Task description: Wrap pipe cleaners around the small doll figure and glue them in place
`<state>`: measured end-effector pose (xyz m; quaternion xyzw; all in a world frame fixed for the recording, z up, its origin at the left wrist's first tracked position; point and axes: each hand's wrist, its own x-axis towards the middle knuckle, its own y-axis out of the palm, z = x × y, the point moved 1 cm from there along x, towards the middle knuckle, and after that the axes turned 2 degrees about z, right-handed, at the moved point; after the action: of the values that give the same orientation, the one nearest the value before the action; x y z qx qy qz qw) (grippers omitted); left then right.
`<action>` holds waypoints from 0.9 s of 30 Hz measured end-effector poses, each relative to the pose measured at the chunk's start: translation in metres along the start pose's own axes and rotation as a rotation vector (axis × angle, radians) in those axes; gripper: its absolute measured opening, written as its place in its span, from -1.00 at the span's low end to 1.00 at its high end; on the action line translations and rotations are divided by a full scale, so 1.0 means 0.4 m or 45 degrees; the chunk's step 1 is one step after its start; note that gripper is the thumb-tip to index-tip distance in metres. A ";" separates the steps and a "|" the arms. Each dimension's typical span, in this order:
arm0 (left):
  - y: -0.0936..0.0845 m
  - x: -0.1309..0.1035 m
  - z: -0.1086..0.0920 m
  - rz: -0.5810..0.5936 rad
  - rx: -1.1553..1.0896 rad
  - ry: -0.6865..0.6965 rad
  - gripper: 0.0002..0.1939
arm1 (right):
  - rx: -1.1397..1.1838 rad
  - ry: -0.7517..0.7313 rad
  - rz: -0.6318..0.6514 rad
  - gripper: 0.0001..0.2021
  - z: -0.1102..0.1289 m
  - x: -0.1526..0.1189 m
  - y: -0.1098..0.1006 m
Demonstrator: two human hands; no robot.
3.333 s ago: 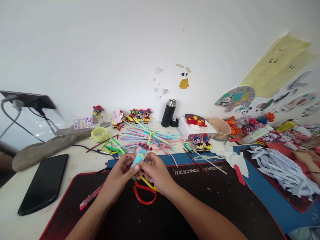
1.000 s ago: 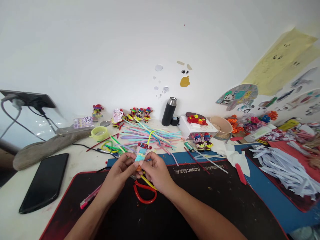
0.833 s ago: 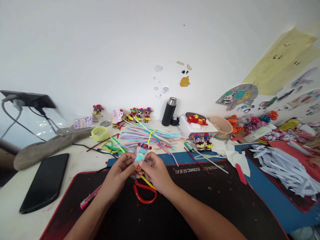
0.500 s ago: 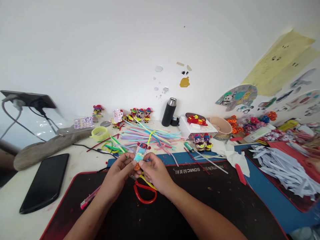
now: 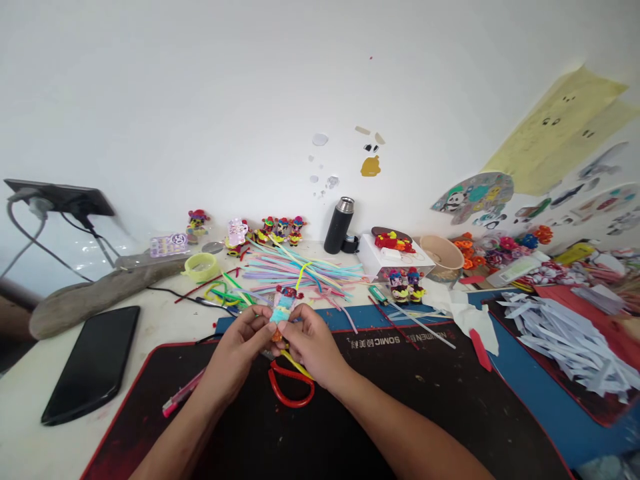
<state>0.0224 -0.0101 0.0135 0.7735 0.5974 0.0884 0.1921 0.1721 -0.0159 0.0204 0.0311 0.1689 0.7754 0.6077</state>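
A small pipe-cleaner doll with a dark red headpiece, light blue body and orange lower end is held upright between both hands. My left hand pinches its lower body from the left, and my right hand pinches it from the right, the thumbs nearly meeting in front. Fingers hide part of the doll. Just below the hands, red-handled scissors lie on the black mat, their blades out of sight. A yellow pipe cleaner runs beside them. Near my left forearm lies a pink pen.
A bundle of pastel pipe cleaners lies behind the hands, near a black thermos. Similar finished dolls stand along the wall. A roll of tape and a black tablet are at left, paper strips at right.
The doll's head has tilted slightly to the right in my fingers. Both hands keep their pinch, and the view has shifted a little.
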 end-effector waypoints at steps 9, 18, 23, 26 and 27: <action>0.004 -0.001 -0.005 -0.032 -0.014 -0.012 -0.51 | 0.089 -0.005 0.048 -0.54 -0.002 0.000 0.002; 0.002 -0.004 -0.003 -0.007 -0.003 -0.016 -0.53 | 0.114 -0.002 0.034 -0.48 0.002 -0.002 -0.003; 0.002 -0.002 -0.002 0.009 0.005 -0.017 -0.54 | 0.074 -0.027 0.022 -0.48 -0.003 0.004 -0.006; 0.001 -0.002 0.000 -0.005 0.012 -0.014 -0.54 | 0.088 -0.009 0.027 -0.49 -0.002 0.003 -0.005; 0.000 -0.002 0.001 -0.012 0.014 -0.013 -0.53 | 0.096 -0.002 0.028 -0.50 -0.001 0.002 -0.004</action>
<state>0.0224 -0.0110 0.0134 0.7722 0.6006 0.0803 0.1912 0.1734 -0.0150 0.0195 0.0564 0.1972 0.7750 0.5978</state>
